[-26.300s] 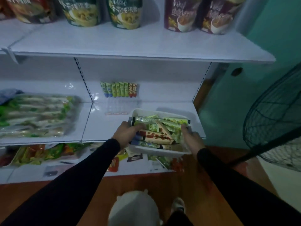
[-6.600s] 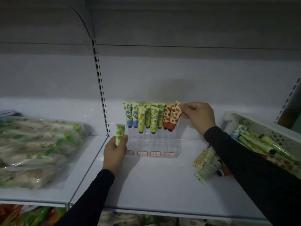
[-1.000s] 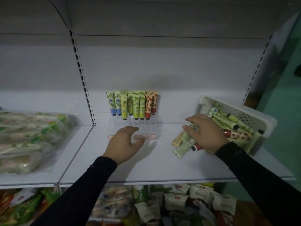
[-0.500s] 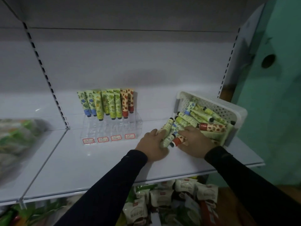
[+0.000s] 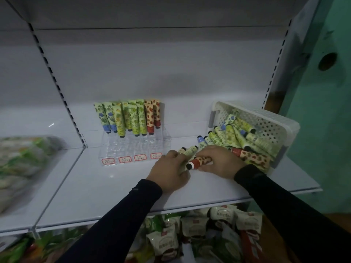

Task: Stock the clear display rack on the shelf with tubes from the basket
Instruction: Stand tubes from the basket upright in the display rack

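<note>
Tubes spill from tipped basket; right hand pinches red-capped tube, left hand grip probably on green tube, unclear. Lift one only, seat cap-down in rack.

The scene is dim and bluish, with no light source visible. A soft shadow darkens the back panel above the tubes. The bagged goods at the left edge are smeared with blur. Wide-angle distortion bends the upright strips outward.
</note>
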A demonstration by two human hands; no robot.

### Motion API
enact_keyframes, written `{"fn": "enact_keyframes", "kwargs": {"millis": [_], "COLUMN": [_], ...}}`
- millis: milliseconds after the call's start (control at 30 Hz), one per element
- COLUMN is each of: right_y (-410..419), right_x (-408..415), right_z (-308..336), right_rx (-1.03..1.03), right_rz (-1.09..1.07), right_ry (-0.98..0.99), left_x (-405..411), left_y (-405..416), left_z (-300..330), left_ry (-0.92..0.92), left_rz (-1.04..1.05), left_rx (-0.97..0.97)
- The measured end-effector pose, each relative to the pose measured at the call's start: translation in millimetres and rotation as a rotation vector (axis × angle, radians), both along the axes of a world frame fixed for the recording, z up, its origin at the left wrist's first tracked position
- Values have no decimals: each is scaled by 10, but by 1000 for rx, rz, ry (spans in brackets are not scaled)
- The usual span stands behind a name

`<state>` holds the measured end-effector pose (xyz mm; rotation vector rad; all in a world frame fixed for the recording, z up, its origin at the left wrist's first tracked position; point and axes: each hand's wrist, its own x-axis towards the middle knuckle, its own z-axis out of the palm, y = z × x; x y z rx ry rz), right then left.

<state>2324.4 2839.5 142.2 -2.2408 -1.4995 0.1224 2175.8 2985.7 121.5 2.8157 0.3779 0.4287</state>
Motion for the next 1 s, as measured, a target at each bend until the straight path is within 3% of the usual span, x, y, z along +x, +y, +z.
{"fn": "enact_keyframes", "kwargs": {"millis": [400,800,1000], "right_y": [14,66,53], "right_x": [40,44,26], "right_z": [93,100,143], "right_rx": [255,314,364], "right_rz": [-122,-191,-201], "right_ry": [40,80,106], "left_x": [133,180,208], "left_y": [-30,-104,-163], "left_z": [8,-20,69], "left_ry": [68,-23,44], "left_rz": [89,106,136], "left_rx": [81,212,230]}}
